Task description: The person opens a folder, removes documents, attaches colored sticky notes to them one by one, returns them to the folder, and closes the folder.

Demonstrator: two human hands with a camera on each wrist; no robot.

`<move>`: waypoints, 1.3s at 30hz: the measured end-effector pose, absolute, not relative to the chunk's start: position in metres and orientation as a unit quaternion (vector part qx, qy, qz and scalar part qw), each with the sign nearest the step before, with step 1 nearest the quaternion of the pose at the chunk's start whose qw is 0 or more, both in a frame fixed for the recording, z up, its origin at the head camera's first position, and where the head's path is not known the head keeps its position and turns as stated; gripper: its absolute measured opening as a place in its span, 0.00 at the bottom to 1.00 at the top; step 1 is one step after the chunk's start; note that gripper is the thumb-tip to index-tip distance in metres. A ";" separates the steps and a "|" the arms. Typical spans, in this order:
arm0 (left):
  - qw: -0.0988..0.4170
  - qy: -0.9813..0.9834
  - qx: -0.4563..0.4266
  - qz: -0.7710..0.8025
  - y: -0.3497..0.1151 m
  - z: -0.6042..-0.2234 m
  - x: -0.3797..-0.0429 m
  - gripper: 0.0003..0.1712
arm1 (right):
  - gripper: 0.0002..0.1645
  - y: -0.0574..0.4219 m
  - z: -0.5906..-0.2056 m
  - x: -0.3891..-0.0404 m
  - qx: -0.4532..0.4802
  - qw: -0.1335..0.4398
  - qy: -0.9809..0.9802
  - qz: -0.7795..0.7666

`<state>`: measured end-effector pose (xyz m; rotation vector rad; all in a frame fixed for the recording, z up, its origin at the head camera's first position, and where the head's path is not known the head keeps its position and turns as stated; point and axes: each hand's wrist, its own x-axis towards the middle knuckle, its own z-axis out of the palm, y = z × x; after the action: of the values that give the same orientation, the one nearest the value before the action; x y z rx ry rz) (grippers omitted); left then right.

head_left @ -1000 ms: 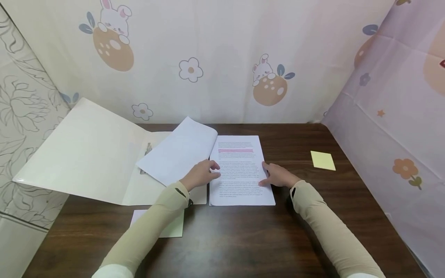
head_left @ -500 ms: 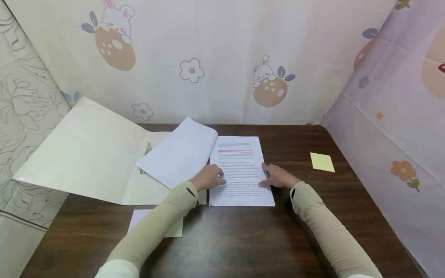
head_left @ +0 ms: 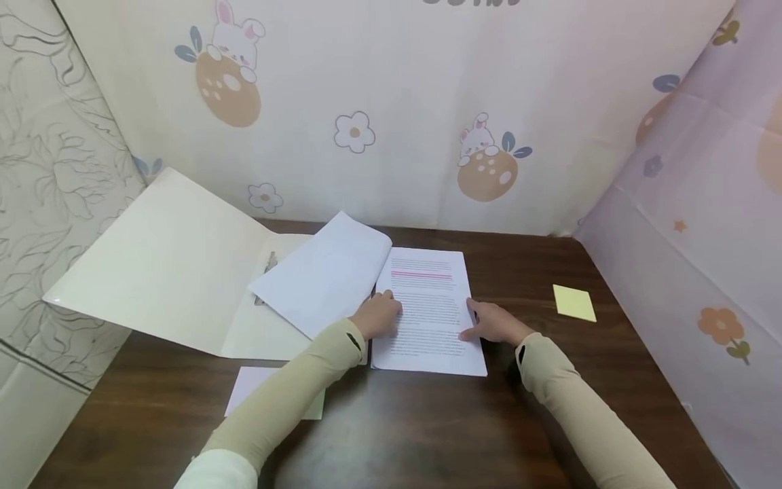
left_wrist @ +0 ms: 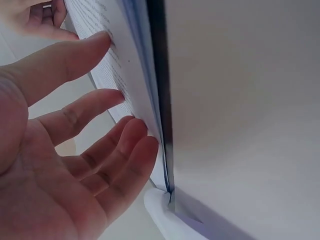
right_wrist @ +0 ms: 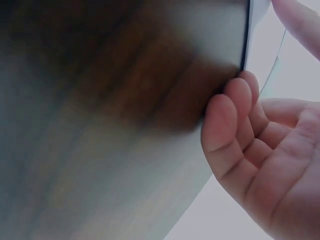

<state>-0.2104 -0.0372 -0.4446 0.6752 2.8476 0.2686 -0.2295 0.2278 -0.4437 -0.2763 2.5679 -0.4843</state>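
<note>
A stack of printed paper [head_left: 421, 312] lies flat on the table, its top page marked with pink highlighted lines. At its left edge is my left hand [head_left: 377, 316]; in the left wrist view the thumb [left_wrist: 85, 55] lies over the page side and the fingertips [left_wrist: 150, 150] are right at the stack's edge. My right hand [head_left: 493, 322] is at the opposite edge, thumb over the page margin, bent fingers [right_wrist: 220, 122] against the side. To the left, blank-side-up white sheets [head_left: 326, 272] lie aslant across an open white binder [head_left: 159, 272], partly covering its metal clip.
A yellow sticky-note pad [head_left: 574, 303] lies at the right. Lilac paper [head_left: 247, 387] and pale green paper [head_left: 314, 407] sit partly under my left forearm. A patterned curtain [head_left: 415, 81] hangs behind the dark wooden table [head_left: 415, 435].
My left hand has moved right and slightly down, from the loose sheets to the printed stack's left edge. The right hand stays at the right edge. The head view has tilted slightly.
</note>
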 end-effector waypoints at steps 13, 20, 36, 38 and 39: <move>0.101 0.959 0.238 0.115 -0.039 -0.447 -0.218 0.20 | 0.44 0.264 -0.421 -0.253 -0.115 0.207 0.960 -0.150; 0.107 0.959 0.238 0.114 -0.039 -0.448 -0.218 0.21 | 0.39 0.303 -0.413 -0.263 -0.077 0.160 0.975 -0.130; 0.106 0.958 0.242 0.112 -0.040 -0.446 -0.215 0.20 | 0.45 0.370 -0.422 -0.265 0.123 0.174 0.973 -0.094; 0.107 0.958 0.244 0.106 -0.040 -0.448 -0.216 0.20 | 0.44 0.371 -0.425 -0.264 0.142 0.179 0.969 -0.089; 0.108 0.958 0.244 0.105 -0.040 -0.449 -0.216 0.20 | 0.44 0.371 -0.425 -0.264 0.152 0.183 0.967 -0.089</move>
<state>-0.2157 -0.0400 -0.4487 0.7187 2.8191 0.3080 -0.2644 0.3708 -0.4253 0.4277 2.7288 -0.2511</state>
